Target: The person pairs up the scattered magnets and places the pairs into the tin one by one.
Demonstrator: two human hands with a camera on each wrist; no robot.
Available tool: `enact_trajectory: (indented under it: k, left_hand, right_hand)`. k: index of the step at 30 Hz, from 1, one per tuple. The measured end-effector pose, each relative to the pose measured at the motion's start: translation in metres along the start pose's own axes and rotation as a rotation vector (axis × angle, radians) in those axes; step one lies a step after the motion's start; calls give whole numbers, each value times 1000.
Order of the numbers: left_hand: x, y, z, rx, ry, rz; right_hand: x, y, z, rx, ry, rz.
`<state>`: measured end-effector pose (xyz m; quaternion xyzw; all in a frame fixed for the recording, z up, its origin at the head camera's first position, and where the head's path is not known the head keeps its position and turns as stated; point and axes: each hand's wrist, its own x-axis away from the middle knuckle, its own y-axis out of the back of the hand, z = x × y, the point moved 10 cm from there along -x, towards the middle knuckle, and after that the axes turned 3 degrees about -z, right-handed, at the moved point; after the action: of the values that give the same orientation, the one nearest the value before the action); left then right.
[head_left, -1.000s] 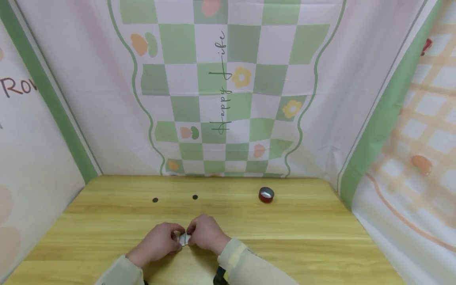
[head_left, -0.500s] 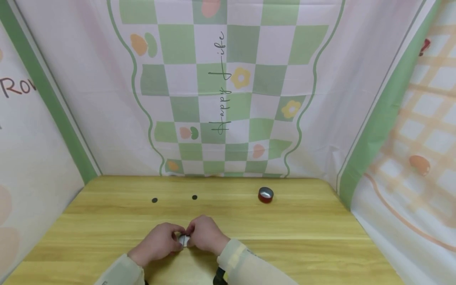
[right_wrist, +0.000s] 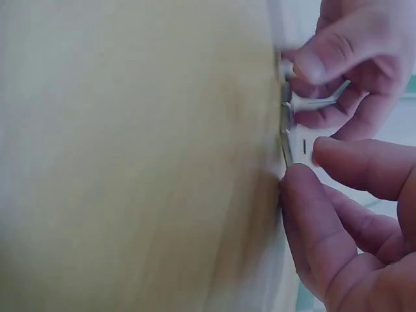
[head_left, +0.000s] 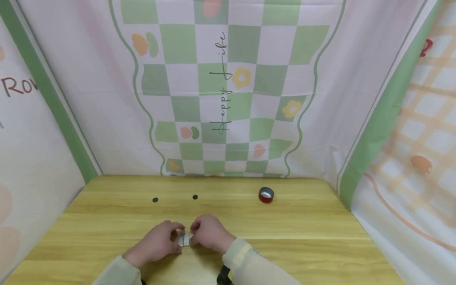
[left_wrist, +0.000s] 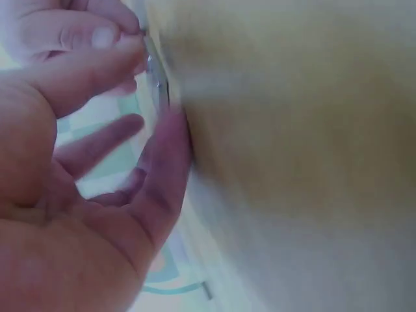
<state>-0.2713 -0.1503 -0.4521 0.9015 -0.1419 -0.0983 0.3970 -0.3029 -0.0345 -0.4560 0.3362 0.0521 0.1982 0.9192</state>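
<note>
A small flat whitish-silver piece, split by a dark line down its middle, lies on the wooden table between both hands. My left hand holds its left side, thumb at the near edge and a fingertip at the far edge. At the other side is my right hand, its thumb and index finger parted and one fingertip at the edge. In the right wrist view the piece appears edge-on, thin and metallic, beside the right fingertips. The piece's exact kind cannot be told.
Two small black discs, a left one and a right one, lie farther back on the table. A dark red roll of tape stands at the back right. Printed curtains hang behind and at both sides.
My right hand has shifted slightly right, and its thumb and index finger have parted. More of the piece shows between the hands. The left fingers have spread slightly.
</note>
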Motion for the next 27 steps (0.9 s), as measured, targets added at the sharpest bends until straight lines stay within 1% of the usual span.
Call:
enact_trajectory:
  k: [2,4,7,9,13,15,17,23,24,27]
  left_hand:
    - [0,0,-7,-6,-52,19]
    - [-1,-1,-13,1,-90,43]
    - [-1,-3,-16,9,-103,68]
    - [-1,-3,-16,6,-106,67]
    - [-3,-7,-14,-30,-117,54]
    - [-5,-9,-14,-39,-125,53]
    - [-6,-11,-14,-50,-127,54]
    - [-6,-10,-14,-88,-108,49]
    - [-6,-9,-14,-94,-106,49]
    - [-6,-8,-16,-92,-104,53]
  right_hand:
    - [2,5,-6,-64,-10,2]
    - [5,7,-15,-187,-45,23]
    - [9,12,-27,-382,-105,48]
    - [12,16,-33,-478,-139,61]
    - [19,37,-44,-515,-153,45]
    - [22,54,-54,-514,-155,20]
    - [24,75,-66,-511,-157,-27]
    - [33,150,-110,-582,-172,-273]
    - [35,162,-117,-596,-171,-304]
    - [40,193,-132,-583,-157,-345]
